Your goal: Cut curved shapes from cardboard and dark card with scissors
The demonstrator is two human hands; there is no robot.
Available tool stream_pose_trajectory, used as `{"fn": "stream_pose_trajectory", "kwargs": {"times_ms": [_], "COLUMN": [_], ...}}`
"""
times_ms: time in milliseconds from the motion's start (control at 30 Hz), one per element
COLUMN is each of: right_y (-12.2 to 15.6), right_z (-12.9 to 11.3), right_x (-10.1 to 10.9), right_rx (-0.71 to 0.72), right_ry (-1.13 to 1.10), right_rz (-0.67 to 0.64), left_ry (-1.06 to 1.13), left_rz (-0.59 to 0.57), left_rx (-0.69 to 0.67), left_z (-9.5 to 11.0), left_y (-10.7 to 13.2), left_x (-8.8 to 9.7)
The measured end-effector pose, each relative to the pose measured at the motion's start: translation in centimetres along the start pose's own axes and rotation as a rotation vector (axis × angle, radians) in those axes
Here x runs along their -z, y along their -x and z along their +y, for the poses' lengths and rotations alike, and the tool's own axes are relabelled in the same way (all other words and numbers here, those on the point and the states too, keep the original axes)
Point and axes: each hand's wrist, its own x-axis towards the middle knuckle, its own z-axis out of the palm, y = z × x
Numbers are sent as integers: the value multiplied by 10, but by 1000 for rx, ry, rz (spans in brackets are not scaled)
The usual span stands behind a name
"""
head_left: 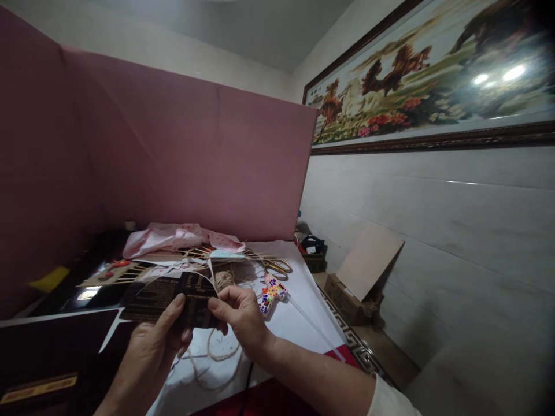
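Observation:
A dark printed piece of card [197, 297] is held up over the table by both hands. My left hand [151, 344] pinches it near the lower middle, thumb on top and fingers behind. At its right edge, my right hand [240, 315] is closed on it between thumb and fingers. Just beyond the card lies a ball of twine [224, 279], and a loose strand of twine [217, 355] loops below the hands. Right of my right hand rests a flower-patterned glue gun [272, 294] with a long clear glue stick [314, 326] in its back.
Scissors with gold handles [280, 266] lie behind the glue gun. Thin wooden sticks [130, 271] and pink spotted fabric [173, 238] spread across the back. A large dark sheet [52, 346] is at left. Pink panels [195, 156] enclose the table; a cardboard box [349, 297] stands right.

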Motion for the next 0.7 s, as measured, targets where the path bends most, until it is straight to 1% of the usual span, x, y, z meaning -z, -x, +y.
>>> {"fn": "stream_pose_trajectory", "kwargs": {"times_ms": [133, 333, 367, 400, 433, 500, 533, 633, 700], "right_y": [0, 0, -2, -4, -8, -18, -24, -42, -52], "right_z": [-2, 0, -1, -3, -8, -21, -29, -52, -58], "right_x": [1, 0, 1, 5, 11, 34, 50, 107, 139], "right_rx": [13, 79, 74, 69, 62, 46, 30, -60, -151], "right_ry": [58, 155, 209, 326, 494, 919, 1066, 1324, 1482], "right_rz": [8, 79, 65, 38, 6, -39, -12, 88, 101], "left_ry": [-17, -68, -93, -116, -132, -127, -102, -6, 39], "left_rz": [-11, -17, -16, -11, -3, 8, 10, 20, 47], "left_rx": [10, 53, 54, 55, 60, 90, 99, 108, 116], "left_z": [2, 7, 7, 7, 7, 7, 7, 7, 6], "left_y": [2, 8, 8, 7, 6, 3, 2, -2, -4], "left_x": [-1, -7, -7, -6, -5, -4, -3, -1, 2]}}
